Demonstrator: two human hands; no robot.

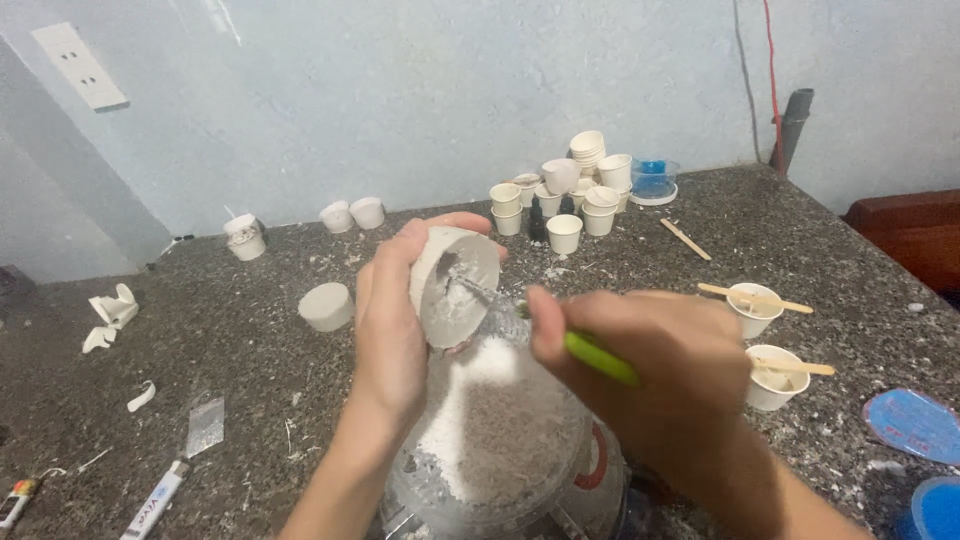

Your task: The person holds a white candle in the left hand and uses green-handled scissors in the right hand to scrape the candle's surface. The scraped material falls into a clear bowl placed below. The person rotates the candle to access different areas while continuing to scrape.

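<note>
In the middle of the frame the left hand (pixel 388 330) is curled closed around a grey plaster cup mould (pixel 452 285), thumb on its top edge and fingers behind it, tipping its open mouth toward the right of the frame. The right hand (pixel 665 375) is closed in a fist-like grip on a green-handled tool (pixel 598 357), whose tip reaches into the mould's crusted white inside. Both hands are over a clear plastic container (pixel 505 455) at the bottom centre, which holds a heap of white powder and crumbs.

On the speckled dark counter (pixel 250 400), one solid plaster plug (pixel 326 306) stands just left of the left hand. At the upper middle is a cluster of about ten small white cups (pixel 565 232), with one stack among them and a clear tub with a blue lid (pixel 654 177) beside it. Three more white cups (pixel 352 213) sit at the upper left near the wall. At the right, two white cups (pixel 752 310) each carry a wooden stick, and one loose wooden stick (pixel 685 239) lies above them. A utility knife (pixel 175 470) lies at the lower left.
</note>
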